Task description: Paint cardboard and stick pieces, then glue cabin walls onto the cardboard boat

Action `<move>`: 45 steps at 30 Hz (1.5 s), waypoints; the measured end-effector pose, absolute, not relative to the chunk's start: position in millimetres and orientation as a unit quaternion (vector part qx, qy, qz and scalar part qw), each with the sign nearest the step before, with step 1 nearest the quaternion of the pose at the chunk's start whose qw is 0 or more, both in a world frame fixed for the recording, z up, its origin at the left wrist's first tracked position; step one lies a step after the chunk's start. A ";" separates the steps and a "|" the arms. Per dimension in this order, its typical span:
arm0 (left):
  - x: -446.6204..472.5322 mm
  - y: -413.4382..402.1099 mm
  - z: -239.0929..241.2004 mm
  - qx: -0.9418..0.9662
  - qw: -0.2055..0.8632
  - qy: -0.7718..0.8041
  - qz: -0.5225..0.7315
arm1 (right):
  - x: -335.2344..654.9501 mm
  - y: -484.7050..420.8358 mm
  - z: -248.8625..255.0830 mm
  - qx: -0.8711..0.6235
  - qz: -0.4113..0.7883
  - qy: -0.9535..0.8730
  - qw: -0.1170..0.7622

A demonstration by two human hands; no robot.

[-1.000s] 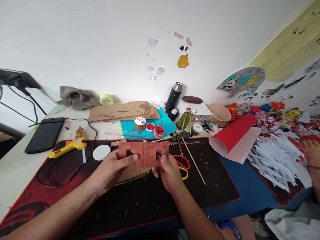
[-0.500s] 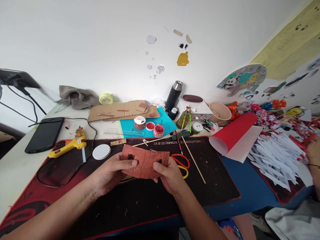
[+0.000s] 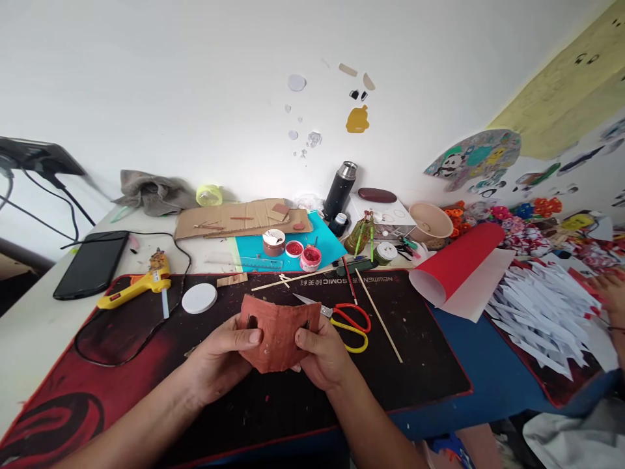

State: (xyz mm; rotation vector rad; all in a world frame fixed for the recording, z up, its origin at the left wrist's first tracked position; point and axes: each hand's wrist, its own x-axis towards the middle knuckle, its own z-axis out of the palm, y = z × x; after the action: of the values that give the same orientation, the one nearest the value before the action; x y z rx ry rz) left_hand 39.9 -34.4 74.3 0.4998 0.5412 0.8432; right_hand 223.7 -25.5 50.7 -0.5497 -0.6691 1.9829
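Note:
A reddish-brown painted piece of cardboard (image 3: 279, 335), with two cut-out holes, is bent into a curve between my hands. My left hand (image 3: 227, 352) grips its left end, the thumb lying on the front face beside one hole. On the other end my right hand (image 3: 325, 352) is closed, its thumb near the second hole. The fingers behind the piece are mostly hidden. Just to the right of it lie scissors (image 3: 349, 322) with one red and one yellow handle. Thin wooden sticks (image 3: 381, 319) rest on the dark desk mat (image 3: 400, 384).
At left are a yellow glue gun (image 3: 134, 290) with its cable, a white round lid (image 3: 199, 298) and a phone (image 3: 92, 264). Paint jars (image 3: 310, 258) stand on a blue sheet behind. A black thermos (image 3: 340, 190), rolled red paper (image 3: 459, 267) and white paper strips (image 3: 537, 312) lie further right, near another person's hand (image 3: 610, 290).
The cardboard piece has moved slightly down toward me and is bent more strongly, its ends closer together. More of the scissors now shows.

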 end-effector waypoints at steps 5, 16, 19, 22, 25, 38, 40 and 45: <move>40.0 -32.1 77.0 0.248 0.836 0.285 0.399 | 227.3 -25.3 47.4 -0.250 0.799 -0.276 0.472; 30.7 -25.2 91.8 0.283 0.803 0.386 0.355 | 242.9 -20.9 47.7 -0.311 0.766 -0.306 0.472; 30.6 -25.5 93.0 0.283 0.808 0.377 0.353 | 242.8 -20.3 48.5 -0.315 0.767 -0.305 0.468; 29.2 -24.3 94.5 0.287 0.811 0.378 0.342 | 243.7 -20.9 48.7 -0.314 0.766 -0.303 0.471; 26.7 -21.9 94.3 0.272 0.800 0.402 0.352 | 245.4 -21.9 48.3 -0.320 0.764 -0.297 0.474; 38.1 -23.2 90.0 0.254 0.813 0.363 0.377 | 238.7 -28.8 40.8 -0.290 0.779 -0.265 0.488; 40.0 -26.1 86.7 0.239 0.812 0.364 0.389 | 234.6 -31.1 40.0 -0.286 0.776 -0.261 0.498; 43.9 -34.1 73.8 0.187 0.821 0.340 0.419 | 224.3 -33.3 40.2 -0.284 0.783 -0.245 0.496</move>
State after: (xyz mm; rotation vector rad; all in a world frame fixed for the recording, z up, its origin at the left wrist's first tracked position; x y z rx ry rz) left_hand 43.9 -34.1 73.8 0.3988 0.7229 0.8921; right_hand 224.3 -33.3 40.2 -0.6887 -0.5936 1.8969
